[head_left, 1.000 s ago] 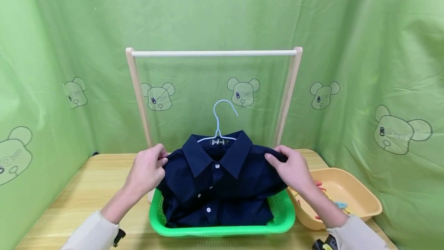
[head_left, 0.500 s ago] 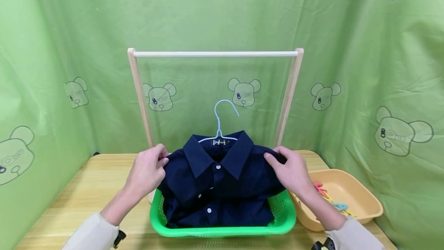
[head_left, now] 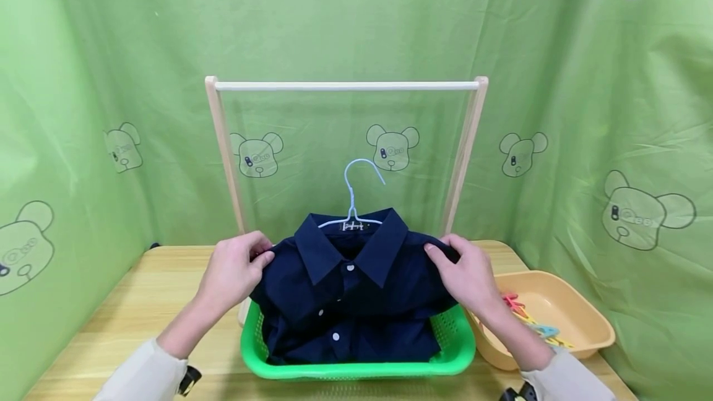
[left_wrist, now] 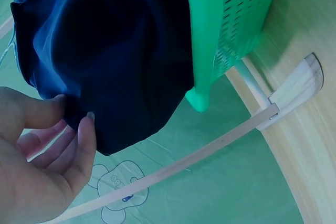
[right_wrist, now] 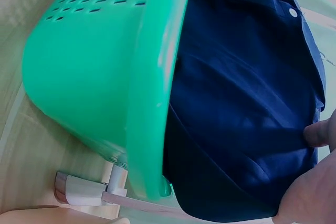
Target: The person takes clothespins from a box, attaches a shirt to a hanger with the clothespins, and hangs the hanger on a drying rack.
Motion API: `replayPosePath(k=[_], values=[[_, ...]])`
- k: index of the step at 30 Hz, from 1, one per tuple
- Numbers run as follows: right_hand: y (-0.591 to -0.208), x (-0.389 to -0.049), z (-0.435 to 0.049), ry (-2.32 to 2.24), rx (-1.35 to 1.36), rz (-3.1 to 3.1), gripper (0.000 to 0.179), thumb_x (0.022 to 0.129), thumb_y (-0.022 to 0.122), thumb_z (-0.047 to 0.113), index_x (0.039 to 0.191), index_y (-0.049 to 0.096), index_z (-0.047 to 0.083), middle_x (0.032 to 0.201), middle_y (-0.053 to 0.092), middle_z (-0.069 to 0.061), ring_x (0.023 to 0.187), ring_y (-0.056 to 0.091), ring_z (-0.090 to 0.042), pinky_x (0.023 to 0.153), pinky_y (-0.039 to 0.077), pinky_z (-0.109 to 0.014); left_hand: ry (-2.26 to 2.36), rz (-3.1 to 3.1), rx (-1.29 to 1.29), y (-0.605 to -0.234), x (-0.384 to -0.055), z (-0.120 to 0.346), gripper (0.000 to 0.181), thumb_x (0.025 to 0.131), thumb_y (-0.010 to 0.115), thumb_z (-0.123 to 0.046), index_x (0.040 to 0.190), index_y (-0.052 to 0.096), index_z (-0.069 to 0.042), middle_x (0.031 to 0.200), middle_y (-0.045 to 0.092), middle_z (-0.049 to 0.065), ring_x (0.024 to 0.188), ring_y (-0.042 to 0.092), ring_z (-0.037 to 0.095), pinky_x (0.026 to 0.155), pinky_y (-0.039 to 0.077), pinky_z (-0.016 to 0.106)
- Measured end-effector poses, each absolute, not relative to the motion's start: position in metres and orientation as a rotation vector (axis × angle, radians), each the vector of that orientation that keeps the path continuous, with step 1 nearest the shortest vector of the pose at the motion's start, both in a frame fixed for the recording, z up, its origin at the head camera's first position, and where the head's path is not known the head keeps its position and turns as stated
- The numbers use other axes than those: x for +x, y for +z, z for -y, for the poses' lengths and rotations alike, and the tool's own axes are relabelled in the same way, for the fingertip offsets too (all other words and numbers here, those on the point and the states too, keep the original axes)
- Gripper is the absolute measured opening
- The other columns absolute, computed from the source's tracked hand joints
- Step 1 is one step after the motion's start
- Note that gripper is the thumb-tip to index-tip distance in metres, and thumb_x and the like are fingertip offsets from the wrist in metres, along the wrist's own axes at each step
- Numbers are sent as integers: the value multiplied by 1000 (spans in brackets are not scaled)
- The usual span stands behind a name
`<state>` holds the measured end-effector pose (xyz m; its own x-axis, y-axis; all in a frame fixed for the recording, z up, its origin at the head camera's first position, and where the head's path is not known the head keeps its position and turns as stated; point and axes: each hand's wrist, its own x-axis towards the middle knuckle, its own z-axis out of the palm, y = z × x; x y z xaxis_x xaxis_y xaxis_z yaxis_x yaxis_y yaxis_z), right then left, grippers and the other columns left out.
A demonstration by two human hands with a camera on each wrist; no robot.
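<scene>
A navy button-up shirt (head_left: 384,302) with a pointed collar and white buttons is spread upright, its lower part bunched in a green plastic basket (head_left: 356,371). The pale blue wire hanger (head_left: 351,197) sits inside the collar, its hook standing free above. My left hand (head_left: 234,268) pinches the shirt at the left shoulder between thumb and fingers. At the opposite shoulder, my right hand (head_left: 468,271) pinches the cloth, thumb in front. The hanger's arms are hidden under the fabric. In the left wrist view, the sleeve (left_wrist: 131,77) drapes past the basket's rim.
Behind the basket stands a small wooden rack with a white crossbar (head_left: 345,86). To the right, a peach plastic tub (head_left: 562,302) contains several colored clothespins (head_left: 546,330). Green patterned curtain surrounds the wooden table (head_left: 150,308) on three sides.
My left hand's thumb and fingers shift slightly on the left shoulder. Shirt, hanger and right hand stay nearly in place; the view drifts a little.
</scene>
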<state>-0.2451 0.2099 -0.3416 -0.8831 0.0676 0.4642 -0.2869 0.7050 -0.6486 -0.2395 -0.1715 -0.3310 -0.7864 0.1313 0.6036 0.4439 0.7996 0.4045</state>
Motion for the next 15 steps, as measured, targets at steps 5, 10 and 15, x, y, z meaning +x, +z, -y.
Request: replayPosePath(k=[5,10,15], values=[[-340,-243,-210,1057,137,2467,27,99,63,39,90,68,14,94,72,-7,87,62,-22,75,46,-33,-732,2489,-387,-329,-239,171,5,87,77,-13,87,73,-13,82,73,1,74,66,18,71,53,41],[-339,-242,-211,1056,133,2459,29,99,62,41,90,68,15,91,70,-7,84,61,-21,72,45,-31,-747,2558,-366,-328,-239,172,7,89,76,-19,88,72,-14,81,71,1,71,61,18,68,49,38],[-341,-240,-210,1036,126,2443,29,99,62,42,88,67,16,88,69,-6,82,60,-21,69,45,-30,-758,2585,-367,-330,-240,175,12,91,75,-22,83,69,-15,72,65,-2,65,54,17,64,43,33]])
